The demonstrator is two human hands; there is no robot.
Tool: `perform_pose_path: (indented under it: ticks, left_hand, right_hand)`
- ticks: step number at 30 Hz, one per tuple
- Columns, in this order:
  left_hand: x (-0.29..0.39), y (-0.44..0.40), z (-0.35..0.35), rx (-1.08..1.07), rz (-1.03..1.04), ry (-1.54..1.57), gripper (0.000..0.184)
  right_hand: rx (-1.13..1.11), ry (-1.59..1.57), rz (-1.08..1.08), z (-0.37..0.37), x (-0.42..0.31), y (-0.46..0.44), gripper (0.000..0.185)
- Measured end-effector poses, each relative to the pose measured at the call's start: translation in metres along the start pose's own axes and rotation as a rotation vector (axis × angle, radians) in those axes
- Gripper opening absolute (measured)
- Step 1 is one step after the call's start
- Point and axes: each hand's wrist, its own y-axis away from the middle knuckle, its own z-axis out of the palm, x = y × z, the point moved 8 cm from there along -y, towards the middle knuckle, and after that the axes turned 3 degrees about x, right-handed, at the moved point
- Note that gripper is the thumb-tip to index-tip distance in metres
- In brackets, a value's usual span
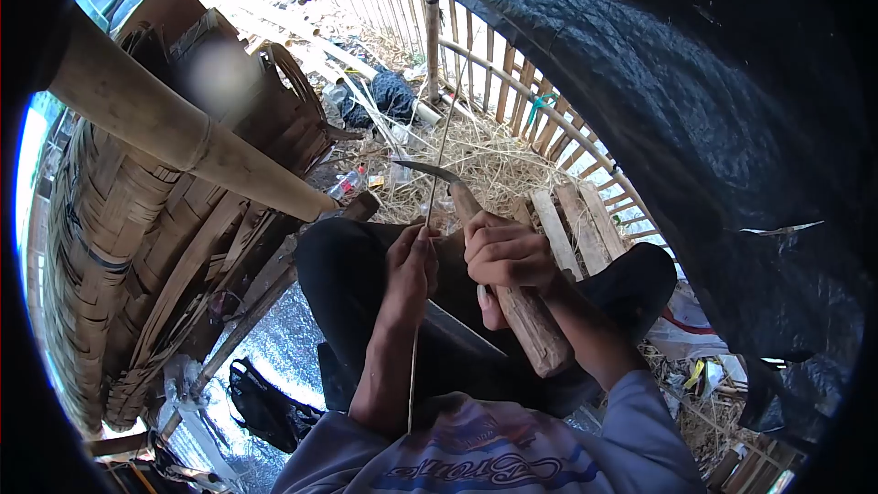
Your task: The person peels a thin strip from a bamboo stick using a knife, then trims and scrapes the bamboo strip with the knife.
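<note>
My right hand is wrapped around the thick wooden handle of a knife with a short, curved dark blade. The blade points up and to the left. It crosses the thin bamboo strip, though I cannot tell whether they touch. In front of my lap, my left hand is closed on that strip with the fingers pinched together. The strip runs from the far side, through the hand and down toward my shirt. Both hands are between my bent knees.
A thick bamboo pole slants in from the left above woven bamboo panels. A black tarp hangs on the right beside a slatted fence. Straw, wooden slats and a black bag lie around me.
</note>
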Motion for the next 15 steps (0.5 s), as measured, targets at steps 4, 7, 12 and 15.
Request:
perform_pose_path:
  ticks: [4, 7, 12, 15]
  left_hand:
    - [0.007, 0.002, 0.003, -0.016, 0.033, -0.014, 0.020]
    - [0.007, 0.006, 0.009, -0.080, 0.038, 0.033, 0.020]
    - [-0.004, 0.006, 0.005, -0.064, -0.012, 0.036, 0.020]
    - [0.003, 0.008, 0.007, -0.032, 0.014, 0.038, 0.019]
  right_hand:
    - [-0.039, -0.096, 0.001, -0.005, -0.028, -0.004, 0.018]
    - [-0.093, -0.133, -0.003, -0.003, -0.019, -0.004, 0.020]
    - [-0.121, 0.109, 0.004, -0.016, 0.021, -0.007, 0.020]
    - [-0.153, -0.016, 0.001, -0.010, -0.006, -0.012, 0.026]
